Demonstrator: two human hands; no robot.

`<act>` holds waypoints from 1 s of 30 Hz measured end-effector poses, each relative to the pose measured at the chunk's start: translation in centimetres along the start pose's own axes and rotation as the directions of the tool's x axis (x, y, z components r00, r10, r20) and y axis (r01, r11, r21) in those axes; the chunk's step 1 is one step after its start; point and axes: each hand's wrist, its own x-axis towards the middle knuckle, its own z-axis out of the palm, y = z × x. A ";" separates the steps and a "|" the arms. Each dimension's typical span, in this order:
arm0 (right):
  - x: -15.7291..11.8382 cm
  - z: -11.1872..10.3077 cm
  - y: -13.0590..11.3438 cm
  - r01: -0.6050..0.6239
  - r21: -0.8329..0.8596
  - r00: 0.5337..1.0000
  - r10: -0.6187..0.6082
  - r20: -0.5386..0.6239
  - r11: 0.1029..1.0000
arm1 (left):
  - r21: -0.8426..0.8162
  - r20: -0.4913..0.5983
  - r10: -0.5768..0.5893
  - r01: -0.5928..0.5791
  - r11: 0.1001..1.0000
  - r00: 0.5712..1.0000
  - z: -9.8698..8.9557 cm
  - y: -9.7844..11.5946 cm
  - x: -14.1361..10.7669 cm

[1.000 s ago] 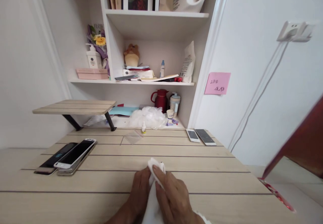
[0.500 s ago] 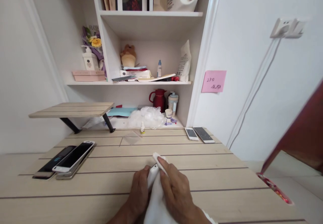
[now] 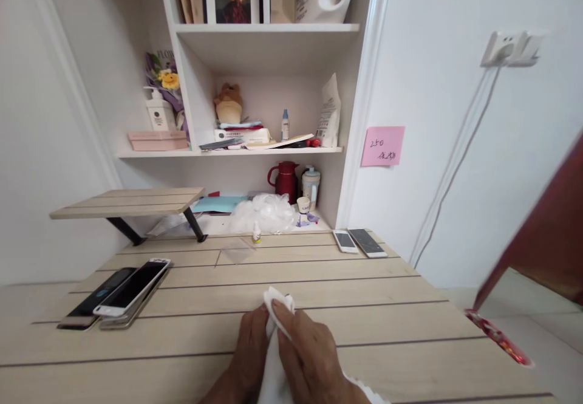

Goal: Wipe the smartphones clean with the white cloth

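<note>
White cloth [image 3: 274, 361] pinched between hands [image 3: 307, 355]; pink note [image 3: 382, 146] reads 250

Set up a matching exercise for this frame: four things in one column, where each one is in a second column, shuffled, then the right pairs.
Things:
1. white cloth
2. red vacuum jug
3. pink sticky note
4. small dropper bottle

Places:
A. stuck on the wall
B. on the desk by the plastic bag
C. held by the left hand and right hand
D. under the shelf beside a lidded flask

Pairs: 1-C, 2-D, 3-A, 4-B
</note>
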 end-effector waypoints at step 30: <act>-1.6 0.8 -0.4 -0.141 -0.225 0.986 0.115 -0.125 0.964 | -0.004 -0.059 -0.008 0.008 1.000 0.998 0.0 -0.2 -0.4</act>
